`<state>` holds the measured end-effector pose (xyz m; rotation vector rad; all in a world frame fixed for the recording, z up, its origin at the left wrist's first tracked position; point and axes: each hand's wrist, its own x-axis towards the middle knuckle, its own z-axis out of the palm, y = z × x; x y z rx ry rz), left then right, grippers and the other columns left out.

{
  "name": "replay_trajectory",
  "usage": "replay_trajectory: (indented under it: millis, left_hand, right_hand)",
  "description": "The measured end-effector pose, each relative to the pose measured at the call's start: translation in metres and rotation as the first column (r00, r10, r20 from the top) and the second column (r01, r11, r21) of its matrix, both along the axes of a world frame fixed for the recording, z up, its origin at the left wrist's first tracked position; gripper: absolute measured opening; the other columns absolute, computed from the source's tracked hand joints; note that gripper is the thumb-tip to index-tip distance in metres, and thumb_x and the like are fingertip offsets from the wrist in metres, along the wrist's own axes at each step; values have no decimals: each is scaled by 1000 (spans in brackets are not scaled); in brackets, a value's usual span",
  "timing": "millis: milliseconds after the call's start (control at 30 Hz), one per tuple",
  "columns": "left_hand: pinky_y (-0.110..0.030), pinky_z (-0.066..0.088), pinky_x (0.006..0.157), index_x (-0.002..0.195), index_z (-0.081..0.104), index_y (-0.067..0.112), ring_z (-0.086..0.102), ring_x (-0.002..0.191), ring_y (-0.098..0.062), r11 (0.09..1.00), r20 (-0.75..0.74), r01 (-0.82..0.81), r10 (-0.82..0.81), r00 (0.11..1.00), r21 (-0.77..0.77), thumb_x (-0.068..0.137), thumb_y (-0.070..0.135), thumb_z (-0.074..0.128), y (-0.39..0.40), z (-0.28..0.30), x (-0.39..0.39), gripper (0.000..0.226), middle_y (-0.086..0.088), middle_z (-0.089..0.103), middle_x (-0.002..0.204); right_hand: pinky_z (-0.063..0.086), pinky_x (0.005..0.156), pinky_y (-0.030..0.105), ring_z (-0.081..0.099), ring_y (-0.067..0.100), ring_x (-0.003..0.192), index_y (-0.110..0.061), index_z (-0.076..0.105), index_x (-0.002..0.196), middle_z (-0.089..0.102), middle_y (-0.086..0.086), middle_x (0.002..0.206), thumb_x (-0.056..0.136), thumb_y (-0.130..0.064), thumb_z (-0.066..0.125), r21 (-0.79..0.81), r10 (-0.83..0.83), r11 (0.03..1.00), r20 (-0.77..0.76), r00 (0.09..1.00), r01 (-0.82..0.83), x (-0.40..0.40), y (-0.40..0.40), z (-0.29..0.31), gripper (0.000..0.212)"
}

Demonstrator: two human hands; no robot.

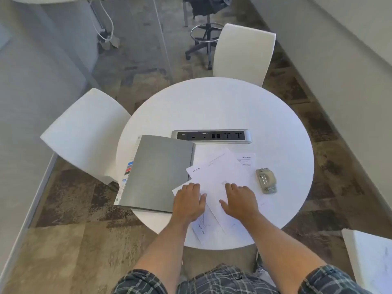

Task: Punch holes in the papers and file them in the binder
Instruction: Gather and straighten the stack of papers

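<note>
Several white printed papers (pixel 216 172) lie fanned out and overlapping on the round white table (pixel 222 107), near its front edge. My left hand (pixel 188 201) rests flat on the left sheets, fingers spread. Flat on the middle sheet, my right hand (pixel 240 201) also has its fingers apart. A closed grey binder (pixel 159 172) lies to the left of the papers, its left edge past the table rim. A metal hole punch (pixel 266 180) sits on the table just right of the papers, about a hand's width from my right hand.
A power and socket strip (pixel 211 136) is set into the table behind the binder and papers. White chairs stand at the far side (pixel 244 54) and at the left (pixel 84 134). A black stool (pixel 204 32) stands farther back on the carpet.
</note>
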<state>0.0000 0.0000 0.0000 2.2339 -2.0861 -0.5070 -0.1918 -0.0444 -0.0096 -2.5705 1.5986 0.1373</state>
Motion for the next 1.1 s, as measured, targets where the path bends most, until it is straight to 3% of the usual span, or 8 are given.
replay_trajectory:
  millis: [100, 200, 333, 433, 567, 700, 900, 1100]
  left_hand:
    - [-39, 41, 103, 144, 49, 14, 52, 127, -26, 998, 1, -13, 13, 1000, 61, 103, 45, 40, 3, -6, -9, 52, -4, 61, 138]
    - [-40, 38, 108, 150, 43, 14, 49, 132, -27, 994, -20, -6, 8, 1000, 113, 104, 45, 39, 6, -10, -13, 56, -3, 59, 143]
    - [-40, 43, 99, 133, 54, 15, 56, 120, -28, 986, -48, -53, 62, 997, 161, 102, 42, 44, 6, -15, -19, 43, -3, 62, 134]
    - [-38, 46, 94, 125, 56, 14, 57, 115, -29, 976, -94, -122, 140, 986, 179, 99, 35, 50, 6, -15, -25, 34, -4, 60, 130]
    - [-38, 49, 89, 130, 54, 14, 57, 119, -28, 909, -212, -334, 387, 897, 248, 96, 24, 54, 6, -10, -36, 36, -5, 56, 131]
    - [-33, 47, 76, 119, 55, 10, 64, 107, -30, 790, -232, -515, 598, 768, 332, 90, 23, 60, 4, -2, -44, 32, -8, 59, 117]
    - [-40, 58, 82, 111, 58, 11, 68, 100, -29, 700, -250, -573, 700, 669, 426, 84, 28, 66, 5, -3, -51, 32, -6, 69, 107]
    - [-28, 43, 60, 101, 65, 8, 70, 98, -30, 658, -344, -564, 748, 567, 499, 85, 13, 63, 6, -7, -51, 16, -10, 75, 102]
  right_hand:
    - [42, 68, 34, 73, 25, 86, -9, 58, 123, 71, 4, 105, 93, -65, 57, 144, 27, 990, -122, 992, -9, 7, 8, -1, 63]
    - [38, 68, 33, 71, 24, 93, -9, 53, 130, 66, 5, 113, 92, -69, 55, 203, 39, 979, -174, 984, -3, 13, 13, 2, 71]
    - [43, 74, 34, 67, 28, 106, -5, 32, 154, 56, 18, 140, 90, -68, 58, 224, 45, 974, -220, 975, 5, 22, 16, -3, 93]
    - [52, 86, 36, 65, 36, 116, -3, 22, 160, 42, 33, 154, 95, -60, 53, 225, 51, 974, -256, 965, 9, 30, 20, -9, 92]
    - [57, 80, 38, 69, 43, 108, -2, 28, 161, 44, 45, 147, 95, -56, 46, 189, 71, 982, -308, 949, -12, 38, 26, -22, 86]
    - [55, 94, 47, 54, 57, 129, 2, 13, 162, 33, 52, 148, 100, -52, 41, 224, 99, 974, -287, 953, -33, 40, 28, -18, 87]
    - [51, 103, 48, 47, 63, 133, 3, 1, 163, 20, 56, 151, 103, -38, 40, 279, 44, 960, -282, 958, 38, 46, 30, -28, 82]
    - [53, 101, 44, 48, 63, 132, 3, -3, 162, 22, 54, 152, 104, -23, 41, 268, 56, 963, -337, 940, 38, 49, 31, -25, 78]
